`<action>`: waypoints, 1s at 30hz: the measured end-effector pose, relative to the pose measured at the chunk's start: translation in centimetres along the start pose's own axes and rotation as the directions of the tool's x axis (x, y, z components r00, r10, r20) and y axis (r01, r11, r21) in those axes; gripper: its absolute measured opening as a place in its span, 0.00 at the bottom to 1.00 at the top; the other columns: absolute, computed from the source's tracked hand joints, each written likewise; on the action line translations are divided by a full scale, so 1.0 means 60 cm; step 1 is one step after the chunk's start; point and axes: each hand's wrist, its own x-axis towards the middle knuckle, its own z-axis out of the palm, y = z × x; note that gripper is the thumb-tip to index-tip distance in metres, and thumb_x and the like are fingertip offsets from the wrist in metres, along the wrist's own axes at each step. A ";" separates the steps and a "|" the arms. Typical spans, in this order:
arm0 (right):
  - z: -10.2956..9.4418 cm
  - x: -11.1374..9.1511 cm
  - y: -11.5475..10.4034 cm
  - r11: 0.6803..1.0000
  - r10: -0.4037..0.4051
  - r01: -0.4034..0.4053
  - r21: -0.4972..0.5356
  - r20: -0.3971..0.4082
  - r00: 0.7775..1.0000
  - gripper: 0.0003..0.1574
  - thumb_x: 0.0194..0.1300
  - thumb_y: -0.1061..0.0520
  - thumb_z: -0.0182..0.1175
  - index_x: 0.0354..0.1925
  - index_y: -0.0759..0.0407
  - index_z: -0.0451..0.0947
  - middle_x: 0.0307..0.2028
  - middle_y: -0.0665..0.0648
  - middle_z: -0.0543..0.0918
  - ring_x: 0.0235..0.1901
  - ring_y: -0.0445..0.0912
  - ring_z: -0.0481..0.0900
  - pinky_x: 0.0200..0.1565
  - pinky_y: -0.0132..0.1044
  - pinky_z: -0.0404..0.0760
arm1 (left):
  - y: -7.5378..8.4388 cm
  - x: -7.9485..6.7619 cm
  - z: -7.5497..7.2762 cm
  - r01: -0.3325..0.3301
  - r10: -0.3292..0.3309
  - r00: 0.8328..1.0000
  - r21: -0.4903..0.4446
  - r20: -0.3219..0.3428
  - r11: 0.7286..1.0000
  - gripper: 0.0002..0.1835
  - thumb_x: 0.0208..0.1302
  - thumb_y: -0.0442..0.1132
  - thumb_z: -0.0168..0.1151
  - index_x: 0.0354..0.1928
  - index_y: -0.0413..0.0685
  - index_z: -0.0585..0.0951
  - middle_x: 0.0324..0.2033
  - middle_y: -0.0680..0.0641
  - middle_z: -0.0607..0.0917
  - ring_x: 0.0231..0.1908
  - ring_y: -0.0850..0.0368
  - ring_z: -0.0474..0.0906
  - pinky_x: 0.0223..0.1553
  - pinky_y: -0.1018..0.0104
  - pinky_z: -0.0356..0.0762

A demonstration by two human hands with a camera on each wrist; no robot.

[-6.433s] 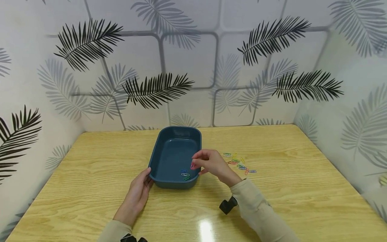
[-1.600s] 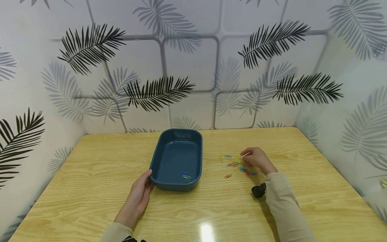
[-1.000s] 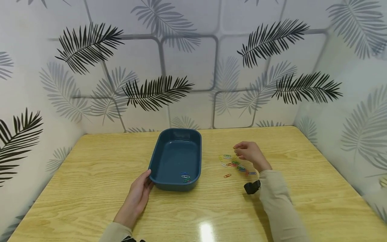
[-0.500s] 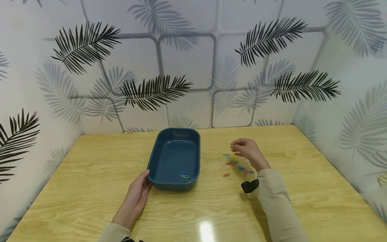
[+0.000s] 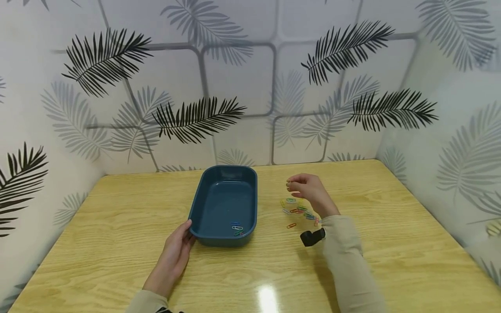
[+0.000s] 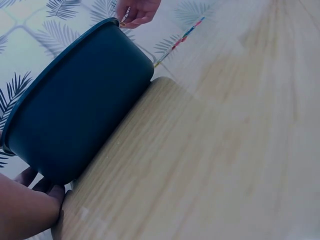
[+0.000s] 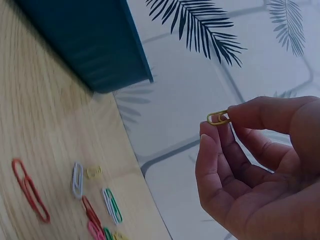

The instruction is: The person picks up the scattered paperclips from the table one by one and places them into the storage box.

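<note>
My left hand [image 5: 172, 256] grips the near left corner of a dark blue plastic bin [image 5: 225, 204], thumb at its rim and fingers low against the wall. In the left wrist view those fingers reach the bin's base. Between thumb and fingertips, my right hand [image 5: 311, 191] pinches a yellow paper clip [image 7: 218, 118], held above the table to the right of the bin. Inside the bin's near right corner lie a blue paper clip [image 5: 235, 223], a white paper clip [image 5: 237, 228], a green paper clip [image 5: 238, 233] and a small pink one.
Several coloured paper clips [image 5: 301, 208] lie scattered on the wooden table [image 5: 117, 243] below my right hand. A red paper clip [image 5: 291, 225] sits apart on their near side. A leaf-patterned wall [image 5: 242, 143] stands behind the table's far edge.
My right hand has lifted from the scattered clips with the yellow paper clip and moved left toward the bin. Earlier it held a pink clip over the bin. My left hand keeps its place.
</note>
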 end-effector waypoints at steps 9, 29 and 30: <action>0.030 0.003 -0.015 0.998 -0.016 0.014 0.065 0.027 1.000 0.16 0.70 0.63 0.55 0.51 0.75 0.73 0.47 0.65 0.79 0.47 0.55 0.78 0.52 0.44 0.79 | -0.001 -0.001 -0.004 -0.001 0.001 1.000 0.011 0.010 1.000 0.29 0.77 0.41 0.46 0.70 0.30 0.57 0.65 0.41 0.64 0.63 0.55 0.61 0.67 0.63 0.56; 0.067 0.001 -0.036 0.994 -0.038 0.033 0.104 0.052 0.998 0.14 0.68 0.64 0.55 0.48 0.74 0.74 0.44 0.63 0.80 0.42 0.50 0.79 0.53 0.49 0.78 | -0.001 -0.001 -0.004 -0.003 0.003 1.000 0.000 0.010 1.000 0.29 0.76 0.41 0.47 0.70 0.30 0.57 0.65 0.41 0.64 0.63 0.55 0.61 0.66 0.63 0.57; 0.067 0.001 -0.036 0.994 -0.039 0.033 0.101 0.051 0.998 0.15 0.69 0.64 0.55 0.49 0.75 0.74 0.44 0.63 0.80 0.43 0.51 0.79 0.52 0.48 0.78 | -0.001 -0.001 -0.004 -0.001 0.001 1.000 -0.001 0.010 1.000 0.29 0.76 0.41 0.48 0.70 0.30 0.57 0.65 0.41 0.64 0.63 0.55 0.61 0.66 0.63 0.57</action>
